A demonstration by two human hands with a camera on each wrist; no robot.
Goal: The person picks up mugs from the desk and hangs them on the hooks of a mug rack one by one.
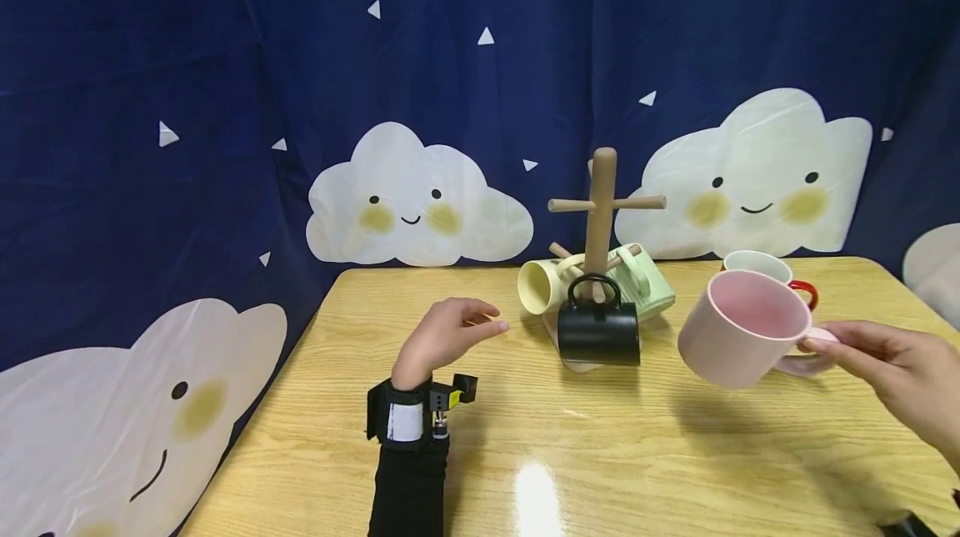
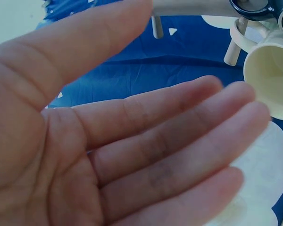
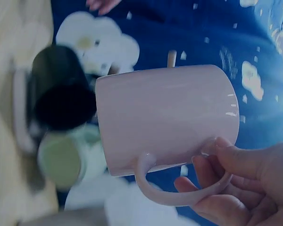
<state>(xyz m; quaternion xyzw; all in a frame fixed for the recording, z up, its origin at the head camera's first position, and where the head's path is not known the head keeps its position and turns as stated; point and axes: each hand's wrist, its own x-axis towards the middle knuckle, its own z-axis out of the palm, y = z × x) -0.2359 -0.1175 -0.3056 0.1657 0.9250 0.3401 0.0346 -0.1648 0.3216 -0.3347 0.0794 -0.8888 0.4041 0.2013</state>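
Note:
A pink mug [image 1: 720, 337] hangs above the table's right side, its mouth tipped toward the head camera. My right hand [image 1: 892, 362] pinches it by the handle; the right wrist view shows thumb and fingers around that handle [image 3: 179, 197]. My left hand [image 1: 446, 337] is held over the table left of the wooden mug tree [image 1: 600, 228], fingers extended and the palm bare in the left wrist view. On the tree's lower pegs hang a black mug [image 1: 598, 333], a cream mug [image 1: 538, 287] and a pale green mug [image 1: 656, 283]. Two upper pegs stick out bare.
Behind the pink mug, a white mug with a red handle [image 1: 757, 264] stands on the wooden table [image 1: 480, 470], partly hidden. A dark blue curtain [image 1: 480, 87] with smiling clouds hangs along the table's back and left side.

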